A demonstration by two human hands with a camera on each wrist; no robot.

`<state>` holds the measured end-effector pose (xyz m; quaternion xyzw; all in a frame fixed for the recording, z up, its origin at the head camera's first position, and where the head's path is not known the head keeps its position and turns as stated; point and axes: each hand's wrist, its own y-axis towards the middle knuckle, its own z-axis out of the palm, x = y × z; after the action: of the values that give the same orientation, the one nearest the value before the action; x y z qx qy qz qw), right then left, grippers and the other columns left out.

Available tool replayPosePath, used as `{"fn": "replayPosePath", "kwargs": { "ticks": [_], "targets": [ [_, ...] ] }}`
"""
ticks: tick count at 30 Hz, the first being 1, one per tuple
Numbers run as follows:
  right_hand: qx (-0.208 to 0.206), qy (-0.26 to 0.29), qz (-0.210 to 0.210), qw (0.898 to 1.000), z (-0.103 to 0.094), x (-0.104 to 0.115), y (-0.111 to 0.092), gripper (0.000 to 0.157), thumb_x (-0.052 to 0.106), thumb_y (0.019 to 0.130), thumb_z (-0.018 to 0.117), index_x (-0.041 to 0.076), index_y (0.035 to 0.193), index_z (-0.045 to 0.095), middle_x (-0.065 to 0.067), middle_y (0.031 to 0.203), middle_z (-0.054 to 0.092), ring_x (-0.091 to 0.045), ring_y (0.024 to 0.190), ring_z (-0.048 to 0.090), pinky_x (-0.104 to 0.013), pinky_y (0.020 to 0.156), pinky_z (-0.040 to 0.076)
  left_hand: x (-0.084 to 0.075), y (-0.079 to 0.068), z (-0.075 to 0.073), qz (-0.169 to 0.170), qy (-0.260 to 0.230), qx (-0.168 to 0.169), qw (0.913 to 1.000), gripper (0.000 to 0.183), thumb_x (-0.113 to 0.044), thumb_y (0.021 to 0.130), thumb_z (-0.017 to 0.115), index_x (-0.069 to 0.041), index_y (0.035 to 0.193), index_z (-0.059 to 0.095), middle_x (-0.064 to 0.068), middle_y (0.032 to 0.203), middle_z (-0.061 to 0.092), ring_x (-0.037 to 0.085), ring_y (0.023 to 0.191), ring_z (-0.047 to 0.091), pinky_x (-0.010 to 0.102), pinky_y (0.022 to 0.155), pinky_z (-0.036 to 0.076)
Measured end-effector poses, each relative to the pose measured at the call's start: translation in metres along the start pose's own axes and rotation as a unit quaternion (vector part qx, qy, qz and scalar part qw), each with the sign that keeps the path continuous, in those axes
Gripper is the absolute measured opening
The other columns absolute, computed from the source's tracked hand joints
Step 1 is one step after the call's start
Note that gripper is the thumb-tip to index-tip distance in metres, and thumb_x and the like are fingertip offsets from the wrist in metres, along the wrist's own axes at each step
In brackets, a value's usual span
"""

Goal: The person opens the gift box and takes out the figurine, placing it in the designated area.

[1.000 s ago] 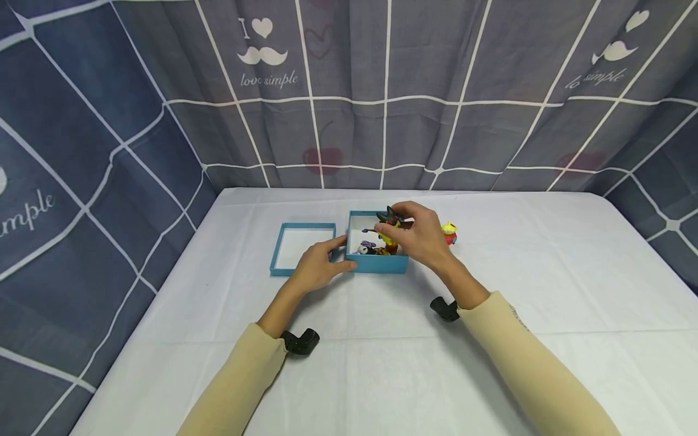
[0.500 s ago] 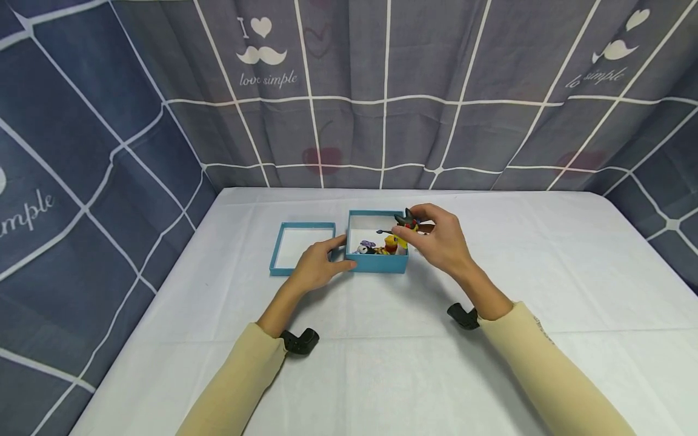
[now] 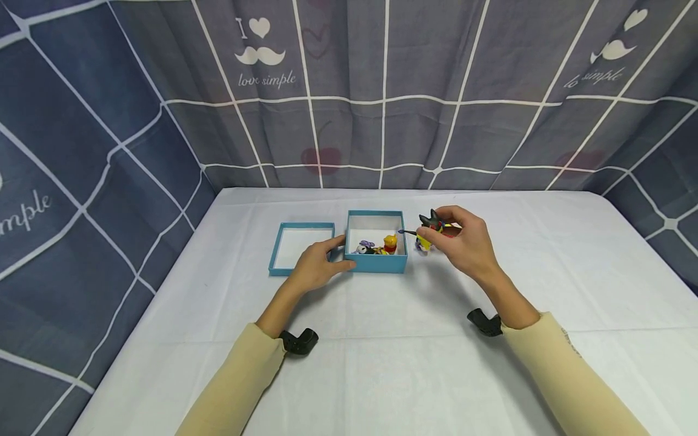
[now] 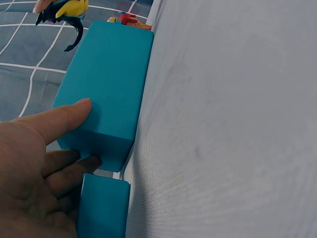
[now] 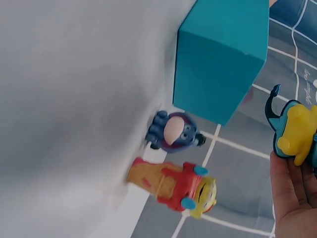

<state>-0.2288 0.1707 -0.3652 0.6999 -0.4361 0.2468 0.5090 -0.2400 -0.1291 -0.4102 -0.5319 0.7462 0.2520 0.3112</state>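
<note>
My left hand [image 3: 316, 266] holds the near left corner of an open blue box [image 3: 376, 263], thumb on its front wall and fingers at its side. Inside the box lie a yellow-and-red bear figurine [image 3: 390, 244] and other small figurines [image 3: 366, 248]. To the right of the box, my right hand [image 3: 463, 239] pinches a black-eared figurine [image 5: 297, 131] with a yellow belly and a thin dark tail, held above the table. Below it stand a blue donkey figurine [image 5: 173, 131] and a red-and-yellow figurine [image 5: 185, 186], the latter mostly hidden by my hand in the head view.
The blue box lid [image 3: 275, 249] with a white inside lies left of the box, close to my left hand. White cloth covers the table [image 3: 349, 375]. A grey checked curtain [image 3: 414, 139] hangs behind the table and at both sides.
My right hand has lifted the black-eared figurine out of the box and carried it right, past the box's edge. My left hand has stayed at the box corner.
</note>
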Motion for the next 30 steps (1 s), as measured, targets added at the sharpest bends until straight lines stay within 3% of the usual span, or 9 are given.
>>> {"fn": "replayPosePath", "kwargs": {
  "ticks": [10,18,30],
  "targets": [
    [-0.022,-0.033,-0.012,0.999,-0.020,-0.004,-0.008,0.031,0.002,0.079,0.081,-0.009,0.105,0.066,-0.014,0.096,0.065,-0.003,0.080,0.065,-0.015,0.077,0.052,0.001,0.000,0.000,0.000,0.000,-0.001,1.0000,0.072,-0.033,0.089,0.074,-0.007,0.149,0.044,0.014,0.150,0.044,0.033,0.140,0.036,0.051,0.110,0.032],
    [-0.031,-0.034,0.025,0.999,-0.036,-0.008,-0.017,0.031,0.006,0.082,0.081,-0.005,0.107,0.066,-0.006,0.099,0.065,-0.004,0.081,0.068,-0.017,0.072,0.053,0.001,0.000,0.001,0.000,-0.001,-0.002,1.0000,0.072,-0.034,0.089,0.074,-0.006,0.149,0.044,0.013,0.149,0.044,0.033,0.140,0.036,0.052,0.110,0.032],
    [-0.047,-0.031,0.039,0.998,-0.051,-0.017,-0.025,0.031,0.002,0.082,0.079,-0.008,0.107,0.064,0.000,0.095,0.063,-0.003,0.076,0.068,-0.015,0.067,0.051,0.001,-0.001,0.001,0.009,-0.002,-0.001,1.0000,0.072,-0.033,0.090,0.074,-0.005,0.149,0.044,0.014,0.149,0.044,0.033,0.140,0.036,0.050,0.110,0.033]
  ]
}}
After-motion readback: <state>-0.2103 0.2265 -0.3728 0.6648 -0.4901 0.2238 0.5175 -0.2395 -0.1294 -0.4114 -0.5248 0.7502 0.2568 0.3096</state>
